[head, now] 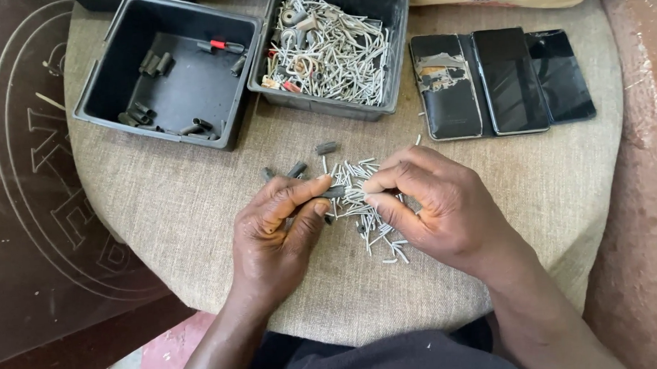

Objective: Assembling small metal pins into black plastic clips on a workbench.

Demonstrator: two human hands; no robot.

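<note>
Hands meet over pin pile (365,205) on burlap table (532,177). Left hand (275,230) pinches dark sleeve (334,193) between thumb and forefinger, tip toward right hand (435,202). Right hand fingers pinched narrow at sleeve's end; whether a pin sits in them, cannot tell. Loose sleeves (297,169) just above left hand. Behind: left bin (106,76) with few sleeves, right bin (397,58) full of wire, three phones (507,80).
</note>
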